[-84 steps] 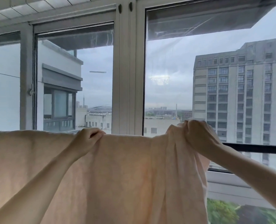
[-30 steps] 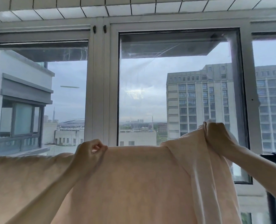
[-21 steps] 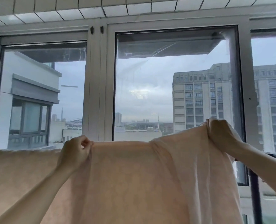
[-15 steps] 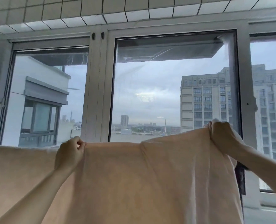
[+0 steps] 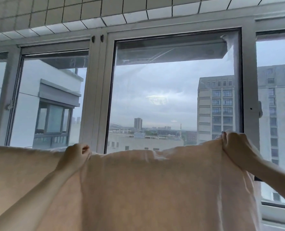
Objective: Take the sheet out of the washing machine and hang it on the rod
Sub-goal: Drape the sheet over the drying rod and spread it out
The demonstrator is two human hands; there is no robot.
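Hanging across the whole lower part of the view is the sheet (image 5: pixel 146 189), a pale peach one, draped with its top edge running from the far left border over to the right side. On the left that edge sits pretty flat and level, then it dips a little at the left hand (image 5: pixel 75 155), humps up in the middle and climbs to its highest spot at the right hand (image 5: pixel 235 144). The rod itself is hidden under the cloth, so I can't see it, apart from maybe a small dark bit poking out just below the right forearm. Behind it all is the window frame (image 5: pixel 95 90), with glass panes and open sky above the sheet's edge, so nothing stands over the top line. Right of the right hand the sheet ends and falls straight down.

Compared with half a second ago, the bunched fold near the right side has flattened out and the top edge looks more stretched. The hands sit about the same way apart, and the camera has tipped up a touch, showing more ceiling tile.

Left hand: fingers curled in tight, pinching the top edge. Right hand: fingers and thumb wrapped over the raised right end of the edge, gripping it.
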